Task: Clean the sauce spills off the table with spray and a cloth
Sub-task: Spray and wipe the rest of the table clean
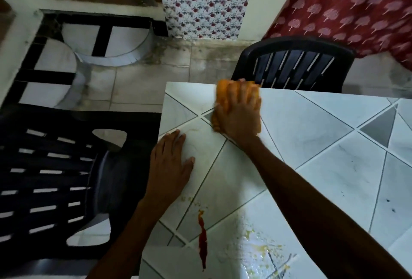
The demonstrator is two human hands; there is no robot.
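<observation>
Smooth, glossy tile-print table top (312, 156). Soft orange fabric cloth (223, 93). Black plastic left chair (55, 167) & far chair (296, 64), w/ slight sheen. Matt printed-fabric curtain (356, 6). Wet, shiny sauce streak (202, 240).

Black chair (296, 64), red curtain (356, 6), floral wall panel (205, 0), tiled floor (145, 78).

A bunched orange cloth (223, 91) lay at the far edge of the white tile-patterned table (334, 167), close to its far-left corner. It was pressed flat under the spread fingers of the right hand (239, 118). The table top carried thin dark diagonal lines and grey triangles. A narrow dark-red sauce streak (202, 240) ran lengthways near the near-left edge, well apart from the cloth. Just right of it, a thin yellow sauce smear (265, 249) lay in wet, scattered flecks.
</observation>
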